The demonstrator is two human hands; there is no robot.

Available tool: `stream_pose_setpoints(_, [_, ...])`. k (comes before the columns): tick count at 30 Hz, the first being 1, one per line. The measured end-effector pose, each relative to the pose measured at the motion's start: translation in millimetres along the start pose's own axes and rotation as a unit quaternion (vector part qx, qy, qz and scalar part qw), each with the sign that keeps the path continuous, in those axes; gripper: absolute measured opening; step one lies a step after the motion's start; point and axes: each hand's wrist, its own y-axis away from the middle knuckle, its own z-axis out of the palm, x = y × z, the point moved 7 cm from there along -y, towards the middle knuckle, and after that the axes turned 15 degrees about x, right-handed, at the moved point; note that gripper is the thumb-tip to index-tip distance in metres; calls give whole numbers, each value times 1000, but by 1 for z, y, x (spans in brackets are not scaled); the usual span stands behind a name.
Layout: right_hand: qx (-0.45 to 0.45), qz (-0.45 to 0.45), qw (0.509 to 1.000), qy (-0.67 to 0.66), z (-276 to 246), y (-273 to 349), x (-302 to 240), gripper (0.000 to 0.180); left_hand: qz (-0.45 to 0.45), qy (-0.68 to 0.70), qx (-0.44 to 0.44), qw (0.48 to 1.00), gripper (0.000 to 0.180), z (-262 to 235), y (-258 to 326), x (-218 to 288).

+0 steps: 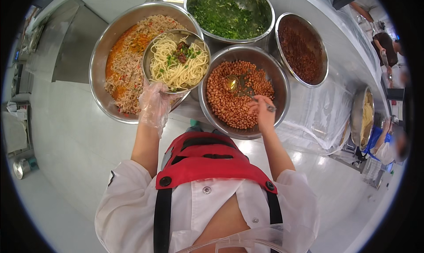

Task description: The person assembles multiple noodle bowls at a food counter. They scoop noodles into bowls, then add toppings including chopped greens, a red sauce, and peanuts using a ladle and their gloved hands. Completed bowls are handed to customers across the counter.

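Left hand (154, 103), gloved, clamped on steel bowl (193, 38) of noodles (187, 74) above mince basin (100, 76). Right hand (264, 116), apart, grips ladle (231, 83) in peanuts or beans (227, 109). Step seems scooping topping; next move calls for level lift.

Left hand (155, 103) holds a noodle bowl (194, 38), right hand (264, 114) a spoon (231, 83) over a basin (240, 54).
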Motion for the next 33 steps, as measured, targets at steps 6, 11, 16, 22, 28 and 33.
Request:
stream_pose_setpoints(6, [3, 4, 998, -58, -13, 3, -60, 22, 58, -36, 43, 997, 48, -12, -7, -3])
stream_pose_setpoints(11, [-11, -63, 998, 7, -7, -2, -53, 19, 21, -6, 52, 998, 61, -25, -18, -9])
stream_pose_setpoints(16, [-87, -301, 918, 245, 6, 17, 20, 16, 38, -3, 78, 996, 61, -10, 3, 3])
stream_pose_setpoints(22, [-58, -45, 994, 76, 15, 25, 19, 19, 30, 1, 75, 997, 61, -16, -2, 2])
stream_pose_setpoints(28, [-9, -71, 997, 40, -7, 11, -58, 21, 29, 16, 130, 991, 64, -34, -6, -1])
stream_pose_setpoints(33, [-61, -180, 982, -9, 21, 64, -135, 27, -9, -11, 119, 993, 76, -26, 2, 5])
